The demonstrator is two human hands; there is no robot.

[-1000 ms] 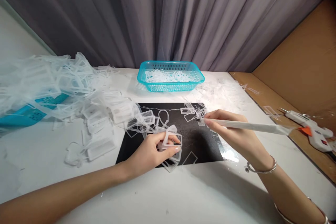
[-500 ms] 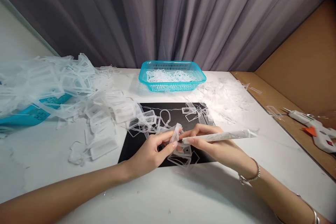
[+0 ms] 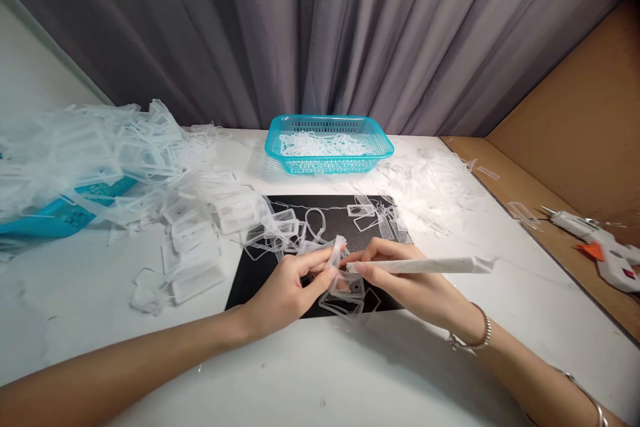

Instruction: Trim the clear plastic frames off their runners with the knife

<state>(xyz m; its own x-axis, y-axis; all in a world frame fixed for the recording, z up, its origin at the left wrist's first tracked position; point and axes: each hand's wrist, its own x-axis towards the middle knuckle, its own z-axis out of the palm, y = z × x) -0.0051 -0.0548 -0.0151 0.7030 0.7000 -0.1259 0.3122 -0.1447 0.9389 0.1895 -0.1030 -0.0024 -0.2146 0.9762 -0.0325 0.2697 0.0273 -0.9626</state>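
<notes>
Over the black mat (image 3: pixel 280 280), my left hand (image 3: pixel 290 287) pinches a translucent plastic piece (image 3: pixel 338 252) between thumb and fingers. My right hand (image 3: pixel 405 280) is closed around a long white stick-like tool wrapped in film (image 3: pixel 440 266). The tool's narrow end meets the piece at my left fingertips, and its thick end points right. Exactly what its tip touches is too small to make out. Below my fingertips, thin clear rectangular frames (image 3: pixel 345 303) hang or lie on the mat; I cannot tell which.
A blue basket (image 3: pixel 330 163) with thin white scraps stands at the back. On the left, translucent pieces (image 3: pixel 120 147) heap over a blue tray (image 3: pixel 55 219). Clear frames (image 3: pixel 430 187) pile at the right. A white glue gun (image 3: pixel 595 240) lies on the brown board (image 3: pixel 510 180).
The tool's rear end has swung slightly down and toward me, and my right hand and wrist have shifted a little left. My left hand stays in place, still pinching the piece.
</notes>
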